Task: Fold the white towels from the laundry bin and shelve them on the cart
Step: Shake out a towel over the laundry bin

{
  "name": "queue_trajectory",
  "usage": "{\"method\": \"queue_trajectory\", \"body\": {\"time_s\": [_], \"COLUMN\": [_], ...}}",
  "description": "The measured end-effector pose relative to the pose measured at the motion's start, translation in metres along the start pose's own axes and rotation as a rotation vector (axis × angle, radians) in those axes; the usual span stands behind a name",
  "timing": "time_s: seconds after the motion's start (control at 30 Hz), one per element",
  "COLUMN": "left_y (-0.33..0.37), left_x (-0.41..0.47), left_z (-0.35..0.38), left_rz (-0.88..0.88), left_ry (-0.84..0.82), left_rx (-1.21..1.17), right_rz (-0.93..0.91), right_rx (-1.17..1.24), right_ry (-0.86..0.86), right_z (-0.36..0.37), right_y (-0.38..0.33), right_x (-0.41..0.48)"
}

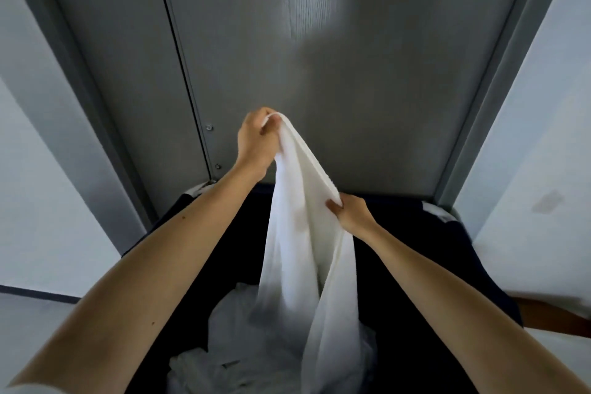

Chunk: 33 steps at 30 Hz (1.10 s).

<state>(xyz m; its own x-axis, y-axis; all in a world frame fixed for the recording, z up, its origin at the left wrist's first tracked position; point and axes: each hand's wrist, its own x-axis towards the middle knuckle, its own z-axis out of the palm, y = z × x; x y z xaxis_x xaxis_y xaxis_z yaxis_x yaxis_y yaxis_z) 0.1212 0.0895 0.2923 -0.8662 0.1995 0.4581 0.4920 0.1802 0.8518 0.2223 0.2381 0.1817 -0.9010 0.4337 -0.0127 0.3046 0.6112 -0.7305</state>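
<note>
- We have one white towel held up over the dark laundry bin, which fills the 6 o'clock part of the view. The towel's lower end trails down into the bin, blurred.
- Left hand, just off centre toward 11 o'clock: fingers curled tight round the towel's top corner, cloth bunched in the fist.
- Right hand, lower, toward 4 o'clock: thumb and fingers pinch the towel's hemmed edge further down.
- The towel hangs loose and unfolded, with no crease set. We judge this as finding the edge ahead of the first fold.
- More white linen lies crumpled in the bin bottom at 7 o'clock; we cannot tell how many pieces.
- Grey door stands behind the bin at 12 o'clock.
- No cart and no folded stack in view, so we cannot tell what is already shelved.
- Left to do, by our reckoning: fold this towel, shelve it, then work through the remaining linen.
</note>
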Motion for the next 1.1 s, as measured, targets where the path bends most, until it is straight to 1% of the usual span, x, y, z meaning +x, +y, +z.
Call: {"method": "queue_trajectory", "body": {"time_s": [0.03, 0.07, 0.17, 0.2, 0.3, 0.37, 0.43, 0.53, 0.7, 0.73, 0.77, 0.83, 0.9, 0.97, 1.03, 1.1], "left_y": [0.0, 0.0, -0.005, -0.009, -0.034, -0.053, -0.069, -0.081, -0.097, -0.099, -0.104, -0.109, -0.105, -0.096, -0.083, -0.066], "left_x": [0.005, 0.009, 0.021, 0.022, 0.027, 0.026, 0.025, 0.024, 0.013, 0.009, 0.007, 0.0, -0.011, -0.022, -0.034, -0.048], "left_z": [-0.002, -0.006, -0.019, -0.023, -0.034, -0.042, -0.052, -0.068, -0.092, -0.096, -0.098, -0.096, -0.085, -0.066, -0.04, -0.013], "left_rz": [-0.057, -0.078, -0.069, -0.094, -0.249, -0.36, -0.41, -0.429, -0.502, -0.511, -0.525, -0.549, -0.483, -0.374, -0.258, -0.159], "left_ry": [0.043, 0.084, 0.181, 0.223, 0.404, 0.495, 0.532, 0.587, 0.696, 0.683, 0.635, 0.436, 0.202, 0.037, -0.121, -0.39], "left_rx": [-0.131, -0.202, -0.192, -0.19, -0.307, -0.372, -0.367, -0.277, -0.213, -0.175, -0.083, 0.215, 0.374, 0.37, 0.288, 0.302], "right_rz": [0.011, 0.013, 0.013, 0.014, 0.026, 0.041, 0.04, 0.044, 0.119, 0.133, 0.139, 0.113, 0.035, -0.06, -0.14, -0.222], "right_rx": [-0.015, -0.046, -0.153, -0.192, -0.344, -0.432, -0.497, -0.544, -0.52, -0.506, -0.488, -0.462, -0.439, -0.362, -0.274, -0.224], "right_ry": [0.017, 0.036, 0.07, 0.074, 0.12, 0.14, 0.144, 0.141, 0.106, 0.105, 0.111, 0.125, 0.129, 0.12, 0.097, 0.059], "right_z": [-0.002, -0.004, -0.017, -0.022, -0.034, -0.036, -0.036, -0.038, -0.042, -0.042, -0.042, -0.04, -0.036, -0.029, -0.02, -0.015], "right_y": [0.003, 0.004, 0.002, 0.003, 0.01, 0.015, 0.016, 0.02, 0.038, 0.039, 0.039, 0.036, 0.023, -0.002, -0.028, -0.048], "right_x": [0.001, 0.001, 0.007, 0.008, 0.01, 0.008, 0.006, 0.005, 0.001, 0.001, 0.001, 0.003, 0.003, 0.006, 0.008, 0.008]}}
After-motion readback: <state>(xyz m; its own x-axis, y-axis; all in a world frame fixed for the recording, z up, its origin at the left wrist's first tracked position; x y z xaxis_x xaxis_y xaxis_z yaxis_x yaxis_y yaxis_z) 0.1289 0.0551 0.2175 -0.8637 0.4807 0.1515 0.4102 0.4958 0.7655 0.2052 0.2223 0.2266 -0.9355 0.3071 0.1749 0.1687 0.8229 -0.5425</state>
